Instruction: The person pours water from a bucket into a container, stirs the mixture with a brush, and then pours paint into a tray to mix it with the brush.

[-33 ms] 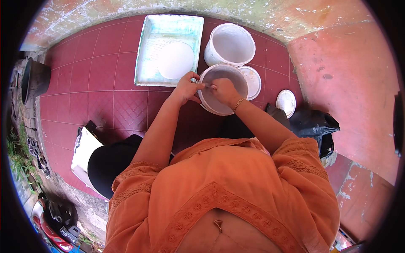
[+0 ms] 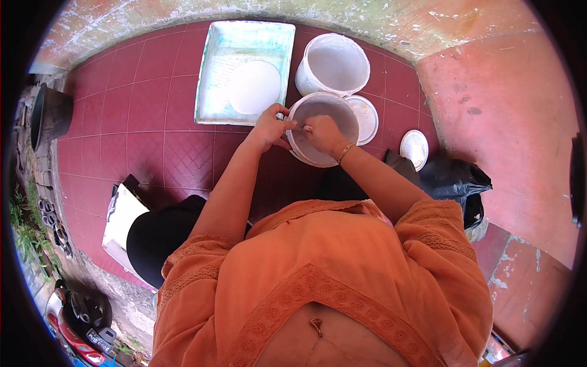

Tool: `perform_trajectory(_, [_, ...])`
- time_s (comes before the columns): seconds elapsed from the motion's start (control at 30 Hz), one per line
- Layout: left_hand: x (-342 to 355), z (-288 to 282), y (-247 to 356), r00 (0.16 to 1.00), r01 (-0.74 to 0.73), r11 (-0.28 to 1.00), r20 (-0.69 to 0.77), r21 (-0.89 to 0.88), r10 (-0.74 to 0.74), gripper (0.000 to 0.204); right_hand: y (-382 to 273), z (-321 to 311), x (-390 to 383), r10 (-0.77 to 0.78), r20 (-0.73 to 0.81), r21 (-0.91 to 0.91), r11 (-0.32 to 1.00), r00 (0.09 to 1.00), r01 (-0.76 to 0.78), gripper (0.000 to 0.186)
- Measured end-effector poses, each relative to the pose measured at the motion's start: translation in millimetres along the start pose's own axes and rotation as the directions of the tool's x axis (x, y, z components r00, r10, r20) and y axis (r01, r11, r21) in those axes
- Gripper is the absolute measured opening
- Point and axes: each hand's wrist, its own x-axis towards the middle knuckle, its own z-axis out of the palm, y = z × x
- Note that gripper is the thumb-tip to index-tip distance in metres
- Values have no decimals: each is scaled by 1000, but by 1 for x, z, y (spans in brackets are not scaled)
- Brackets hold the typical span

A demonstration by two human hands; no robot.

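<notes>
The near white bucket (image 2: 296, 147) stands in front of me, its inside coated whitish. My left hand (image 2: 269, 129) is closed on its left rim, with the thumb over the edge. Inside the opening, my right hand (image 2: 326, 134) is curled shut, its fingertips near my left thumb; what it grips is too small or hidden to make out. Touching the bucket's far side is a second, larger white bucket (image 2: 310, 76), also smeared whitish within. To the left lies a paint tray (image 2: 204, 79) with blue-green stains, holding a pool of white paint (image 2: 257, 87).
A round white lid (image 2: 367, 119) lies beside the buckets, another lid (image 2: 414, 150) farther right. Black plastic bags (image 2: 455, 177) sit near the orange wall (image 2: 507, 122). Red tiles (image 2: 143, 107) cover the floor. At left are a dark pot (image 2: 52, 116) and a white object (image 2: 122, 223).
My right hand has shifted very slightly toward me inside the bucket. My left hand keeps its place on the rim.
</notes>
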Motion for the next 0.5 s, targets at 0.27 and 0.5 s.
perform_trajectory(0.27, [-1, -3, 0, 1000, 10, 1000, -6, -28, -10, 36, 11, -42, -14, 95, 413, -158, 987, 906, -32, 14])
perform_trajectory(0.5, [0, 0, 2, 1000, 21, 999, -7, -27, -21, 37, 16, -22, 6, -11, -16, -82, 997, 1000, 10, 14])
